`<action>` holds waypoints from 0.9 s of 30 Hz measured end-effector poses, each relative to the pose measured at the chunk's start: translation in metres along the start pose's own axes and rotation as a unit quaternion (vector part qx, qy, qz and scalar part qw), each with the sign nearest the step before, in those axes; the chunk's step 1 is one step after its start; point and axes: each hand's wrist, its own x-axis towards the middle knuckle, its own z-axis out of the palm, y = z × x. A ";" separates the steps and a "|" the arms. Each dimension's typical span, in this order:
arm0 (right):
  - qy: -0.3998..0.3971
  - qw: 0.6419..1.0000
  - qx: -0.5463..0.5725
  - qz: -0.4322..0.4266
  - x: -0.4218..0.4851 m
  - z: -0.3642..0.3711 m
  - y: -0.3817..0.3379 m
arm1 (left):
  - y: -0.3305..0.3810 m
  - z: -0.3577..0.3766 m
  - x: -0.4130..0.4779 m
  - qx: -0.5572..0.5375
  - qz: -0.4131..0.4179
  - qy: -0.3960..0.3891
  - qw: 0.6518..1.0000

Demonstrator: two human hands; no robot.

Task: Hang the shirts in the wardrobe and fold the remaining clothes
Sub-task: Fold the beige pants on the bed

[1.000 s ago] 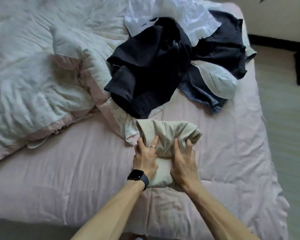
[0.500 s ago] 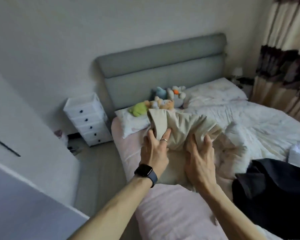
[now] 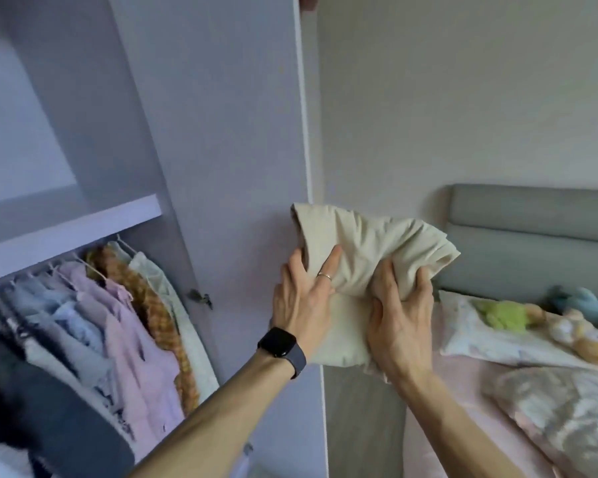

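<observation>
Cloth is folded. Left hand and right hand grip it, fingers curled round it. Shirts hang in the wardrobe. Putting it away looks left

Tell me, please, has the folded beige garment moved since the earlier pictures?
Yes. The folded beige garment, gripped by left hand and right hand, has risen off the bed toward the wardrobe door.

Beige bundle, bed to wardrobe
</observation>
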 end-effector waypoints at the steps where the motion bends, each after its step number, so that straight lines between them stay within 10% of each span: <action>1: -0.009 1.000 0.017 -0.025 0.005 0.012 -0.017 | -0.016 -0.015 0.001 0.021 -0.019 0.014 1.000; 15: -0.081 0.938 0.195 -0.273 0.128 0.168 -0.309 | -0.236 -0.254 0.066 0.224 -0.235 0.143 0.935; 27: -0.240 0.900 0.110 -0.346 0.251 0.376 -0.462 | -0.468 -0.261 0.181 0.198 -0.386 0.091 0.896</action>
